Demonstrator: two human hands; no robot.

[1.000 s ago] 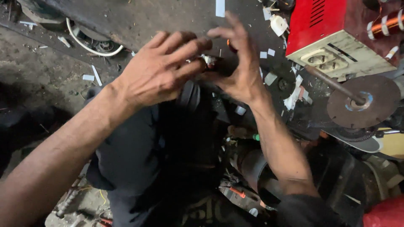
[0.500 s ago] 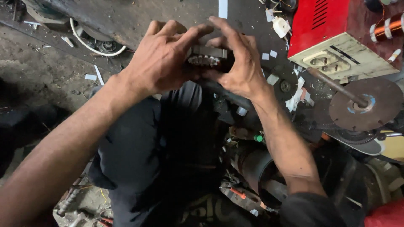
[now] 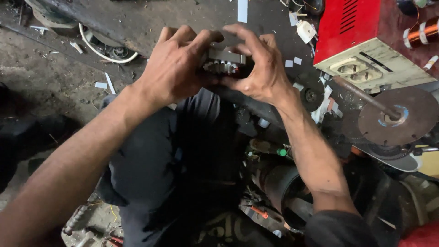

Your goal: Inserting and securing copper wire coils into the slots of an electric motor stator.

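Observation:
Both my hands close around one small metal part, a grey block with pale windings and a bit of copper showing between the fingers. My left hand covers its left side, fingers curled over the top. My right hand grips its right side, with fingertips hooked over the upper edge. I hold the part in the air above my dark-trousered knee. Most of the part is hidden by my fingers.
A red and cream box with sockets stands at the upper right, a copper wire spool on it. A rusty disc on a rod lies to the right. Paper scraps, a white cable and tools litter the dirty floor.
A second ago my fingers were spread and loose around the part. They have since closed on it from both sides, and the hands have shifted slightly.

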